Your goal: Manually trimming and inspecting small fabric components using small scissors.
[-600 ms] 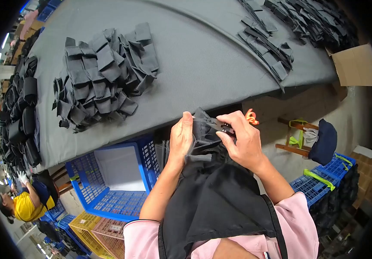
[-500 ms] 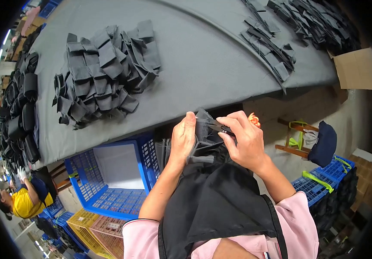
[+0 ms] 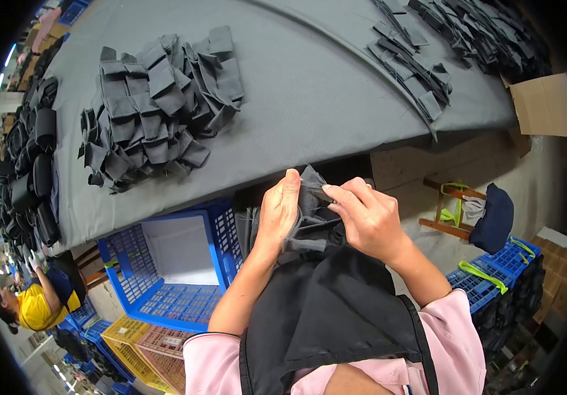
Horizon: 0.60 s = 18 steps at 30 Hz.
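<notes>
A dark grey fabric piece [image 3: 311, 179] with loose threads is raised just off the table's near edge. My left hand [image 3: 279, 209] is closed on it, the thumb pointing up along its left side. From the right, my right hand [image 3: 370, 217] meets the same piece, thumb and forefinger pinched together at its edge. What lies in that pinch is hidden by the fingers, and the snips cannot be seen. Below both hands, more grey fabric [image 3: 313, 234] is bunched over the black apron [image 3: 336, 309].
Grey folded pieces [image 3: 158, 105] are heaped on the grey-covered table [image 3: 290, 99], with more bundles [image 3: 481, 39] far right. A blue crate [image 3: 165, 309] stands left under the edge. Right are a wooden stool [image 3: 451, 204] and blue crates [image 3: 494, 270]. A person in yellow [image 3: 40, 306] is far left.
The black thread snips with an orange end, visible in my right hand before, have dropped out of sight. That hand's fingertips have moved slightly left and closed at the fabric's edge.
</notes>
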{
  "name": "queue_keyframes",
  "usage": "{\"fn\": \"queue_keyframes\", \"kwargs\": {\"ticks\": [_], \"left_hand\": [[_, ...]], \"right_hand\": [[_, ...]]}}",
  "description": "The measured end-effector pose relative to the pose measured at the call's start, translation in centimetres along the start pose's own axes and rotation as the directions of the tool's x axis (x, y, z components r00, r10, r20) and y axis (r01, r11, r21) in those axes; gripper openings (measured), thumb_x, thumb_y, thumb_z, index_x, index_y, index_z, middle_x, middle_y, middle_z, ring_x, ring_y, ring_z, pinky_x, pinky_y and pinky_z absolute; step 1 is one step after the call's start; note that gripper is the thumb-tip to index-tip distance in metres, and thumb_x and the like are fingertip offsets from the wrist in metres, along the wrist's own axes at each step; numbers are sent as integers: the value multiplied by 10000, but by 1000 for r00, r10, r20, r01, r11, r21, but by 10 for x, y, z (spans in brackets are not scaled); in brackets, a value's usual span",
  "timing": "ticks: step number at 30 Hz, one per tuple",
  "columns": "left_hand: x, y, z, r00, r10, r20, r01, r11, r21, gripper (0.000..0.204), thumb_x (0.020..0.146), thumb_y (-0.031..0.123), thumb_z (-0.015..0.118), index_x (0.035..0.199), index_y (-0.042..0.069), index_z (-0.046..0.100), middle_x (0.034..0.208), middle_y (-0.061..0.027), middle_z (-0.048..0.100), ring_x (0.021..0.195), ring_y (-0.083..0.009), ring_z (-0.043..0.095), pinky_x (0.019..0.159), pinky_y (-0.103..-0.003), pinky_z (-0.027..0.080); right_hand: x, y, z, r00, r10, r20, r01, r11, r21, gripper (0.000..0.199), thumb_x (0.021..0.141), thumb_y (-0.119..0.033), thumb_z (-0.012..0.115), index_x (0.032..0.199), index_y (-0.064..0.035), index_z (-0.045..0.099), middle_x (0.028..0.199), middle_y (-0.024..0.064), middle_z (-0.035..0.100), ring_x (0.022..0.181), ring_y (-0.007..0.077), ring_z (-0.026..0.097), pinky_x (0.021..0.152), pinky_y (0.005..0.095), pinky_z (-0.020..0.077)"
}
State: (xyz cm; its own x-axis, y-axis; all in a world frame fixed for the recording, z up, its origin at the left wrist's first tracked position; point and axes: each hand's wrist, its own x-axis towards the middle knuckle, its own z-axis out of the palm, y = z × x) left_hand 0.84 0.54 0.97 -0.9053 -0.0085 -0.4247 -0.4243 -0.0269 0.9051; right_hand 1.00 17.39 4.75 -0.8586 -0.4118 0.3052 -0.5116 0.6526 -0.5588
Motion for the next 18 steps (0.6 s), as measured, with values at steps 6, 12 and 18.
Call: {"fn": "queue_keyframes", "kwargs": {"ticks": [6,12,18], "left_hand": [[2,-5,-4,1000,-20,22,20,1000,-2,502,980,428,413,728,1,487,672,56,396,650,-54,339,566,-232,320],[-6,21,-2,987,-150,59,154,986,-65,519,968,464,413,753,16,561,672,46,481,638,-55,409,589,-215,364],[-5,17,-17,958,-184,218,211,971,-110,561,944,541,393,831,33,603,671,24,519,616,-62,453,570,-218,385]], "right_hand": [[-2,-2,3,980,160,-115,-126,958,256,324,686,31,682,1001,-27,628,806,95,586,630,225,594,547,302,480],[3,6,-3,984,170,-44,-148,939,311,263,682,41,677,938,-17,654,804,96,606,641,213,595,563,287,478],[14,10,-8,997,77,30,-82,959,270,267,668,21,692,928,-35,662,789,87,608,648,223,591,561,292,468]]}}
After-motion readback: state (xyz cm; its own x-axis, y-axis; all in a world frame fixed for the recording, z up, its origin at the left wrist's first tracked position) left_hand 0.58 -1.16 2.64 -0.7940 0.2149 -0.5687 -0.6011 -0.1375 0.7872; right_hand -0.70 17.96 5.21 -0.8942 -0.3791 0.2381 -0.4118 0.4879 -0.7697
